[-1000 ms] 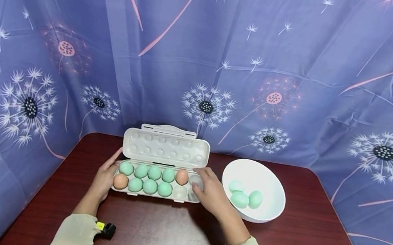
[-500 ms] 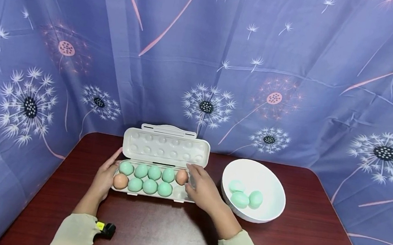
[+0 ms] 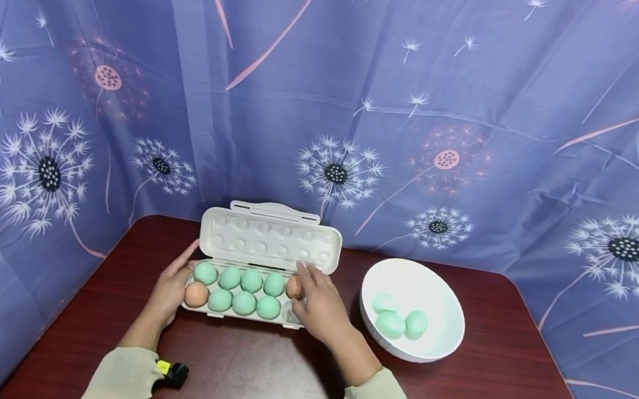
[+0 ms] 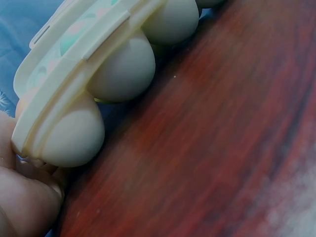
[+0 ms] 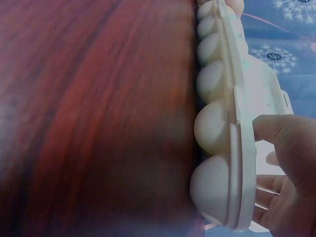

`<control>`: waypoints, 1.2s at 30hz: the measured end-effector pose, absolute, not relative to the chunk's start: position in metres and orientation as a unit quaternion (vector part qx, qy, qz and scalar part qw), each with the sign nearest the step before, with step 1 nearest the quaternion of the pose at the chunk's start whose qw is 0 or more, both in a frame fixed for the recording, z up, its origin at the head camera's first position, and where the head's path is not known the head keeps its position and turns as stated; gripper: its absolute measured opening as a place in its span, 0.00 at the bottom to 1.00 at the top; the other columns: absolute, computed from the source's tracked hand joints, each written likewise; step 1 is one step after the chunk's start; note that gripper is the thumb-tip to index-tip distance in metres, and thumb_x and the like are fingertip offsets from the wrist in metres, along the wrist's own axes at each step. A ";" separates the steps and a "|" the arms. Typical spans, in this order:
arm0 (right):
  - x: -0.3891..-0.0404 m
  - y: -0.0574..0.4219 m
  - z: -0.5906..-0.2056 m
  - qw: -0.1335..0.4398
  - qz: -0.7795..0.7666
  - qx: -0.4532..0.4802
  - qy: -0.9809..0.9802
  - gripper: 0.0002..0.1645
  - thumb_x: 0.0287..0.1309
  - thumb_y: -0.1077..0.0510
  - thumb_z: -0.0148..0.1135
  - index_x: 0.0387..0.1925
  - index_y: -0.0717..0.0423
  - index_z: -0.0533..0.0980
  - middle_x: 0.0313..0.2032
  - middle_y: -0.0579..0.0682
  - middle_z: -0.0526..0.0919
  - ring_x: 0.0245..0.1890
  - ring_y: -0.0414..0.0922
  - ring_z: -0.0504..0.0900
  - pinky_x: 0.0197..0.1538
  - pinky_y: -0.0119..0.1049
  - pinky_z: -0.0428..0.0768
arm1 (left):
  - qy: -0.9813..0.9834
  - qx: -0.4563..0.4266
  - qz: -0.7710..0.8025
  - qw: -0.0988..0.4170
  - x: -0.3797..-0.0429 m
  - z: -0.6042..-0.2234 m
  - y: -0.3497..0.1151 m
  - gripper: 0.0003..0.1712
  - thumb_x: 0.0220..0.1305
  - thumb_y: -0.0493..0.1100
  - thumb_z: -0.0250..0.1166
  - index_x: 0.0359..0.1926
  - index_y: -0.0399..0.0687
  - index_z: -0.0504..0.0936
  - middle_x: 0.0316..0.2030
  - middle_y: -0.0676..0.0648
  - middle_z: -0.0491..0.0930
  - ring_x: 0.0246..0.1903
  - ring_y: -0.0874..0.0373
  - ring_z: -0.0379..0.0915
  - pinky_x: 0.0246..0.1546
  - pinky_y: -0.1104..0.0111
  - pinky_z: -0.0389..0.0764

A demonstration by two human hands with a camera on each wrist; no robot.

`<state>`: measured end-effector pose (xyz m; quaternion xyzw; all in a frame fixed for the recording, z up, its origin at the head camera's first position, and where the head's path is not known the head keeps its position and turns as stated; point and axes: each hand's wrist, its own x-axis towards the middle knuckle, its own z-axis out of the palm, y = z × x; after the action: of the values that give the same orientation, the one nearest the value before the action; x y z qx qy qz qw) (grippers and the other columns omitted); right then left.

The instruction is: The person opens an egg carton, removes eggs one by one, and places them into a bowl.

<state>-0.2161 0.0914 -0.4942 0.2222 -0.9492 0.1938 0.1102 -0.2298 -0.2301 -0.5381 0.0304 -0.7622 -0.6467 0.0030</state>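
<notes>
A pale egg carton (image 3: 270,240) lies with its lid raised at the back of the table, holding several green eggs (image 3: 244,304) and two brown eggs. One brown egg (image 3: 196,295) sits at the front left; the other brown egg (image 3: 293,287) is partly covered by my right hand (image 3: 323,306). That hand is over the carton's right end, thumb and fingers spread around the brown egg without a visible grip. My left hand (image 3: 168,291) holds the carton's left end; in the left wrist view its fingers (image 4: 29,197) reach under the rim. An unfilled cup (image 3: 290,314) shows near my right thumb.
To the right of the carton stands a white bowl (image 3: 440,327) with three pale green eggs (image 3: 390,325) inside. The dark red wooden table (image 3: 245,372) meets a blue dandelion-print curtain (image 3: 280,125) at the back and sides.
My right hand has moved left over the carton, from the cups at the right end to the brown egg. The left hand and the eggs stay in place.
</notes>
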 end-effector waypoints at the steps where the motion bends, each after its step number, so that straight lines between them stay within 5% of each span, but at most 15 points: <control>1: -0.216 0.090 -0.494 0.110 0.189 0.218 -0.951 0.44 0.54 0.52 0.66 0.71 0.53 0.61 0.65 0.58 0.70 0.63 0.55 0.71 0.64 0.52 0.71 | -0.761 0.030 -0.648 0.002 -0.230 -0.538 -0.230 0.29 0.78 0.45 0.38 0.74 0.76 0.51 0.66 0.40 0.68 0.57 0.72 0.64 0.54 0.84 0.63; 17: -0.214 0.081 -0.493 0.091 0.126 0.196 -0.968 0.38 0.56 0.48 0.64 0.67 0.53 0.68 0.66 0.54 0.70 0.63 0.55 0.69 0.65 0.50 0.68 | -0.756 0.021 -0.655 0.014 -0.231 -0.539 -0.231 0.29 0.78 0.44 0.38 0.74 0.73 0.52 0.64 0.40 0.69 0.55 0.75 0.65 0.54 0.85 0.63; 27: -0.213 0.082 -0.498 0.210 0.181 0.236 -0.931 0.28 0.41 0.60 0.73 0.49 0.59 0.79 0.51 0.58 0.79 0.50 0.56 0.78 0.56 0.50 0.75 | -0.758 0.026 -0.652 0.014 -0.233 -0.541 -0.231 0.28 0.78 0.46 0.39 0.73 0.78 0.53 0.64 0.39 0.69 0.56 0.74 0.65 0.53 0.86 0.63; 36: -0.215 0.082 -0.502 0.237 0.172 0.244 -0.924 0.27 0.37 0.61 0.73 0.46 0.58 0.78 0.41 0.53 0.81 0.43 0.53 0.81 0.52 0.47 0.76 | -0.761 0.025 -0.648 0.009 -0.230 -0.540 -0.231 0.28 0.78 0.47 0.39 0.73 0.76 0.52 0.65 0.40 0.70 0.56 0.74 0.65 0.54 0.85 0.63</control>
<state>-0.2146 0.0818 -0.5024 0.2443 -0.9244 0.1719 0.2371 -0.2304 -0.2307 -0.5395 0.0249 -0.7608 -0.6484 0.0095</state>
